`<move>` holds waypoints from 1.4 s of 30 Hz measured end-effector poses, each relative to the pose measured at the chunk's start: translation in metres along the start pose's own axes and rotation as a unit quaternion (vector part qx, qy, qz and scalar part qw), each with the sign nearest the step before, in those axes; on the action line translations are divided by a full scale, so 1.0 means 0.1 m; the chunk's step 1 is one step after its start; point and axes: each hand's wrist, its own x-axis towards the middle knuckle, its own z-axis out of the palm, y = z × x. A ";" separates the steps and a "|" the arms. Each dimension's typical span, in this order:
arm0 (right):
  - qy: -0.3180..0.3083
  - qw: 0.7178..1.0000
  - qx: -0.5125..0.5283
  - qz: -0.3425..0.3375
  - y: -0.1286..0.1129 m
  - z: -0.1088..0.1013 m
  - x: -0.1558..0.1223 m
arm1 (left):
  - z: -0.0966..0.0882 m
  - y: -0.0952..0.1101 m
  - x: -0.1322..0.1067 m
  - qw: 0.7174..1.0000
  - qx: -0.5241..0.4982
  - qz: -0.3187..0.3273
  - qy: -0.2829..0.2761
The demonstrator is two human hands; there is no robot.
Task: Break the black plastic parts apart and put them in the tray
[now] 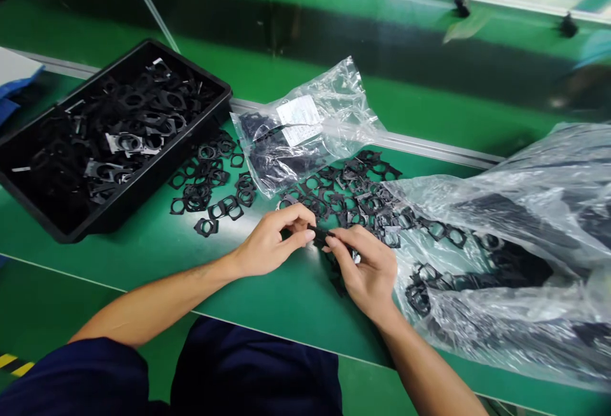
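Note:
Between my two hands is a small black plastic part (319,234), seen nearly edge-on, so its full shape is hidden. My left hand (279,238) pinches its left end between thumb and fingers. At its right end, the thumb and fingertips of my right hand (365,266) close on it. Just beyond my hands, a pile of flat black ring-shaped parts (363,193) lies on the green table (267,301). Another loose group of black ring parts (205,180) is scattered to the left. Some dark pieces sit partly hidden beneath my right hand.
A black bin (167,168) full of similar parts stands at the left. A clear labelled bag (329,110) with black parts lies behind the pile. On the right, a large open plastic bag (525,320) spills parts onto the table. A metal rail (429,149) runs along the back.

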 end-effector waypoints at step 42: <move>-0.023 0.997 0.021 -0.067 0.11 0.07 0.02 | 0.04 -0.04 -0.03 0.915 0.166 0.352 0.103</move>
